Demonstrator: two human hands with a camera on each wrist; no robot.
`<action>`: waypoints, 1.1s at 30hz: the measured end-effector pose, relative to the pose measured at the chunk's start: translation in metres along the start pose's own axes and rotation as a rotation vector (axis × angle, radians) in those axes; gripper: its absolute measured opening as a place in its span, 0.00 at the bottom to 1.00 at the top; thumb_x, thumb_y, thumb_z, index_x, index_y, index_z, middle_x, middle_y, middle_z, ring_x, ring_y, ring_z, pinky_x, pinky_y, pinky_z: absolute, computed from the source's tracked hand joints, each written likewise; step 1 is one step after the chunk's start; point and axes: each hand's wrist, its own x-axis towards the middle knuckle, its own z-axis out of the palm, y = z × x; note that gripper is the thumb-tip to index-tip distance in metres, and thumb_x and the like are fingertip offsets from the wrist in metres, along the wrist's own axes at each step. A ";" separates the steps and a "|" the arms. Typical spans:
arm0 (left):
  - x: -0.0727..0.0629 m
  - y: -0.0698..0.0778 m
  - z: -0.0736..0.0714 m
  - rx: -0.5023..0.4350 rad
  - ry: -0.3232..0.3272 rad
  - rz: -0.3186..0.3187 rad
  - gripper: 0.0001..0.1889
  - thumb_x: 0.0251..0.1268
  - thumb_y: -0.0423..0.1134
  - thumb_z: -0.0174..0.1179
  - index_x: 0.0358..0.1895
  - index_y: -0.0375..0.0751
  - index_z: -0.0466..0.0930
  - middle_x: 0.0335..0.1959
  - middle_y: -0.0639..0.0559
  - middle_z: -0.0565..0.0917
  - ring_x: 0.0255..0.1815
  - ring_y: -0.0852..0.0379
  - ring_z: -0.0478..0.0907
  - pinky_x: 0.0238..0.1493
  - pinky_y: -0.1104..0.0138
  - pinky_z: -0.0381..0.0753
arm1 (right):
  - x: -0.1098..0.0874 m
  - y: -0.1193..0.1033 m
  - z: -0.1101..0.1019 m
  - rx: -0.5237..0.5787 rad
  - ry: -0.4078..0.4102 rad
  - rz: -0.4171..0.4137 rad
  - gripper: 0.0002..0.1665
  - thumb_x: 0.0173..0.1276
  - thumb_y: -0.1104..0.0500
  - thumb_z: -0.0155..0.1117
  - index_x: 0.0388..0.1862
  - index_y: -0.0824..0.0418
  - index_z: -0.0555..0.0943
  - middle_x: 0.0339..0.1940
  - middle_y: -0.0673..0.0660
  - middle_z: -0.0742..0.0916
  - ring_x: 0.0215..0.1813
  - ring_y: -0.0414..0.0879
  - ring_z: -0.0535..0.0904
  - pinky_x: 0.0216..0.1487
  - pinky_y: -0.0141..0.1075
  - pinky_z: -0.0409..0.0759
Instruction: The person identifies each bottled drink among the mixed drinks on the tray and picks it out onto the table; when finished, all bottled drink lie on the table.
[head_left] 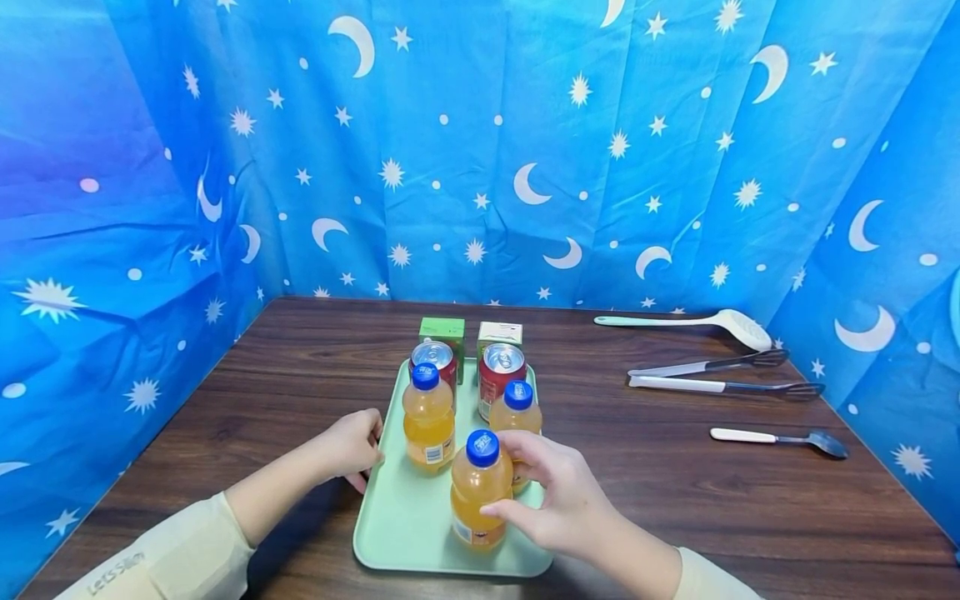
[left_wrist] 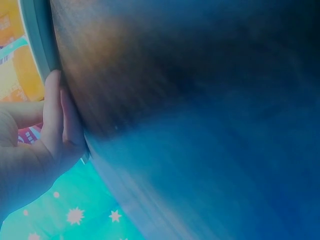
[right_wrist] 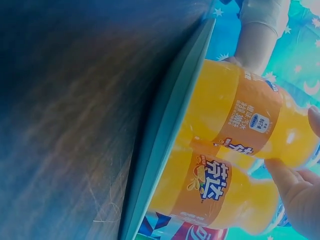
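Observation:
My right hand [head_left: 562, 492] holds the front orange soda bottle [head_left: 480, 492] between thumb and fingers, over the near part of a light green tray [head_left: 408, 533]. In the right wrist view, this blue-capped bottle [right_wrist: 235, 110] stands close to the tray floor; I cannot tell if it touches. My left hand [head_left: 348, 446] grips the tray's left rim, some fingers along its outer side in the left wrist view. Another orange soda bottle [head_left: 427, 425] stands left on the tray, and a third bottle [head_left: 519, 408] is partly hidden behind my right hand. Two red soda cans [head_left: 501, 379] stand behind them.
Two green-and-white cartons [head_left: 500, 333] [head_left: 442, 327] stand at the tray's far end. To the right on the dark wooden table [head_left: 622, 475] lie a slotted turner [head_left: 738, 327], tongs [head_left: 675, 383] and a spoon [head_left: 780, 439]. Blue star-patterned cloth [head_left: 480, 125] surrounds the table.

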 end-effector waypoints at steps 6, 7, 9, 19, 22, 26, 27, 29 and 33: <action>-0.001 0.001 0.000 0.001 -0.002 -0.001 0.12 0.52 0.16 0.55 0.34 0.31 0.64 0.26 0.40 0.71 0.18 0.49 0.79 0.16 0.61 0.83 | -0.001 -0.001 -0.001 -0.001 0.008 0.041 0.32 0.51 0.66 0.75 0.55 0.63 0.73 0.46 0.55 0.83 0.48 0.47 0.81 0.43 0.37 0.83; -0.001 0.001 0.000 -0.002 0.007 -0.002 0.12 0.52 0.15 0.55 0.34 0.31 0.65 0.26 0.40 0.71 0.18 0.49 0.78 0.16 0.61 0.83 | -0.001 0.000 -0.001 -0.004 0.007 0.032 0.32 0.51 0.66 0.75 0.55 0.64 0.73 0.46 0.56 0.83 0.47 0.47 0.81 0.43 0.37 0.83; -0.001 0.001 0.001 0.001 0.013 -0.005 0.12 0.52 0.15 0.55 0.34 0.31 0.65 0.26 0.40 0.71 0.18 0.49 0.78 0.16 0.60 0.83 | -0.001 0.000 -0.001 -0.009 0.005 0.015 0.32 0.51 0.66 0.74 0.55 0.65 0.73 0.46 0.57 0.83 0.47 0.48 0.81 0.43 0.37 0.84; 0.001 0.000 0.001 0.005 0.008 -0.016 0.12 0.52 0.16 0.55 0.34 0.31 0.65 0.27 0.40 0.71 0.18 0.49 0.79 0.16 0.61 0.83 | -0.001 -0.003 -0.006 0.007 0.005 0.029 0.31 0.52 0.66 0.74 0.55 0.64 0.73 0.47 0.56 0.83 0.48 0.47 0.81 0.43 0.39 0.83; 0.000 0.001 0.000 0.008 0.008 -0.019 0.12 0.53 0.16 0.55 0.34 0.31 0.65 0.27 0.40 0.71 0.18 0.49 0.79 0.16 0.60 0.83 | -0.002 -0.003 -0.007 0.006 0.011 0.025 0.32 0.51 0.66 0.74 0.55 0.64 0.73 0.47 0.56 0.83 0.47 0.46 0.81 0.43 0.38 0.83; 0.000 0.001 0.001 0.005 0.010 -0.022 0.12 0.53 0.16 0.55 0.35 0.31 0.65 0.27 0.40 0.71 0.19 0.49 0.78 0.16 0.60 0.83 | -0.002 -0.003 -0.009 0.015 0.018 0.008 0.31 0.52 0.66 0.74 0.55 0.65 0.73 0.46 0.57 0.83 0.47 0.47 0.81 0.43 0.37 0.84; 0.000 0.001 0.001 0.003 0.009 -0.021 0.12 0.53 0.16 0.55 0.35 0.31 0.64 0.27 0.40 0.71 0.18 0.49 0.78 0.16 0.60 0.83 | -0.002 -0.002 -0.010 0.019 0.018 0.006 0.31 0.51 0.67 0.74 0.55 0.65 0.73 0.46 0.57 0.83 0.46 0.47 0.81 0.43 0.37 0.84; -0.001 0.001 0.001 0.001 0.008 -0.019 0.12 0.52 0.15 0.55 0.35 0.31 0.64 0.27 0.40 0.71 0.19 0.49 0.78 0.16 0.60 0.83 | -0.003 -0.002 -0.011 0.021 0.022 -0.001 0.32 0.51 0.67 0.74 0.55 0.65 0.73 0.46 0.57 0.83 0.46 0.47 0.81 0.43 0.38 0.84; -0.001 0.001 0.001 0.003 0.005 -0.019 0.12 0.53 0.15 0.55 0.35 0.31 0.65 0.27 0.40 0.71 0.19 0.49 0.78 0.16 0.60 0.83 | -0.004 -0.002 -0.012 0.031 0.029 -0.004 0.32 0.51 0.67 0.74 0.55 0.65 0.73 0.46 0.58 0.83 0.46 0.47 0.81 0.42 0.39 0.84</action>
